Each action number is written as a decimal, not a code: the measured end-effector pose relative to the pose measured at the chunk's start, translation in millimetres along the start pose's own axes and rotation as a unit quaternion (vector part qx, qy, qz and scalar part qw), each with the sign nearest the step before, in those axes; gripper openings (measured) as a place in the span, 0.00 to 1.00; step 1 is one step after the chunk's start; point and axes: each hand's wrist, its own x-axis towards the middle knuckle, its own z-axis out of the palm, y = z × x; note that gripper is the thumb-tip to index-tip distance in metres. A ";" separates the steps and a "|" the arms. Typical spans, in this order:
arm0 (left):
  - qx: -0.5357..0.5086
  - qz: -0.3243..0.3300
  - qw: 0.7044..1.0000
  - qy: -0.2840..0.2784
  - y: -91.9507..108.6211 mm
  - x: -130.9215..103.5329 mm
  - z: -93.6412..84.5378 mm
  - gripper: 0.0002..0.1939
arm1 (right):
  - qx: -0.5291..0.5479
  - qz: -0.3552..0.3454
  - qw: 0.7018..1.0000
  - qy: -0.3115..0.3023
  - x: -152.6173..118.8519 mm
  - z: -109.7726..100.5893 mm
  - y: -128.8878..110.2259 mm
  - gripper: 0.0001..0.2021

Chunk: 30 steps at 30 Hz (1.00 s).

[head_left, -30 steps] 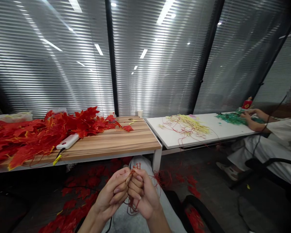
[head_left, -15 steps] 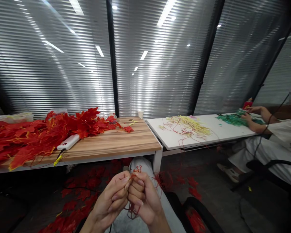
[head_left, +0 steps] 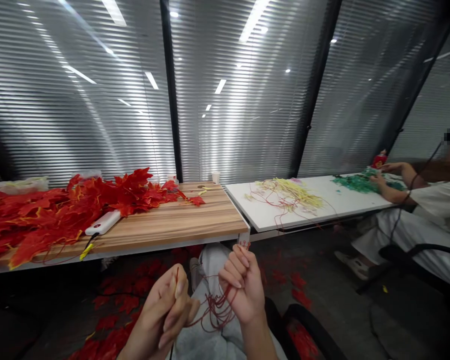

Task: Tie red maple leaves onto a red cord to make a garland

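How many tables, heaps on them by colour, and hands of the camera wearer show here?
Tables: 2, wooden table and white table
Red leaf heap: 1
Yellow heap: 1
Green heap: 1
Wearer's hands: 2, left hand and right hand, both holding red cord
Total: 7

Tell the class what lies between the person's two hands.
In the head view, loose loops of red cord hang between the left hand and right hand.

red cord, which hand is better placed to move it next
Likely the left hand: its fingers pinch red cord, a short piece sticking up; the right hand is busy holding small loops.
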 end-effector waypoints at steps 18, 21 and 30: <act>0.245 -0.017 0.969 0.026 -1.5 23.9 -7.5 0.07 | -0.403 -0.022 0.914 0.047 0.7 -9.8 23.7 0.15; 0.279 0.006 0.959 0.054 4.3 27.5 -8.7 0.08 | -0.435 -0.010 0.900 0.021 1.6 -13.8 23.1 0.16; 0.339 0.127 0.927 0.097 27.5 52.8 -4.3 0.09 | -0.525 0.075 0.844 -0.082 6.6 -15.9 10.4 0.17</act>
